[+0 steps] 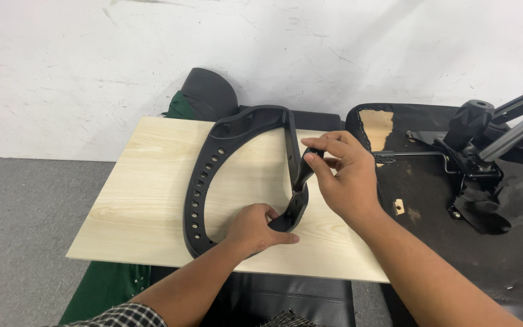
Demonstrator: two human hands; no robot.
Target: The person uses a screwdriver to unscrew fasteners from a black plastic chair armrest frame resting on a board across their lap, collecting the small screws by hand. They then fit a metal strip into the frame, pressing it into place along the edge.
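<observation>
1. Wall [62, 60], white and scuffed, fills the upper part of the view; grey floor [19, 230] lies at lower left.
2. Upturned chair seat [455, 242], black underside with torn fabric, sits at right, just beside the tabletop. Its metal mechanism and round black knob [472, 118] stand near the top right corner.
3. Tabletop [146, 188], a pale wood-grain board, lies in the centre. It rests on dark and green items that cannot be identified.
4. Black plastic frame [204, 175], curved, with a row of holes along its left arc, lies flat on the tabletop. Its right bar runs down between the two hands.
5. Right hand [346, 175] is partly closed, fingertips pinching a small dark part against the frame's right bar, midway along it. What the part is cannot be told.
6. Left hand [255, 230] is curled around the lower end of the frame, near the tabletop's front edge, thumb pressed on it.
</observation>
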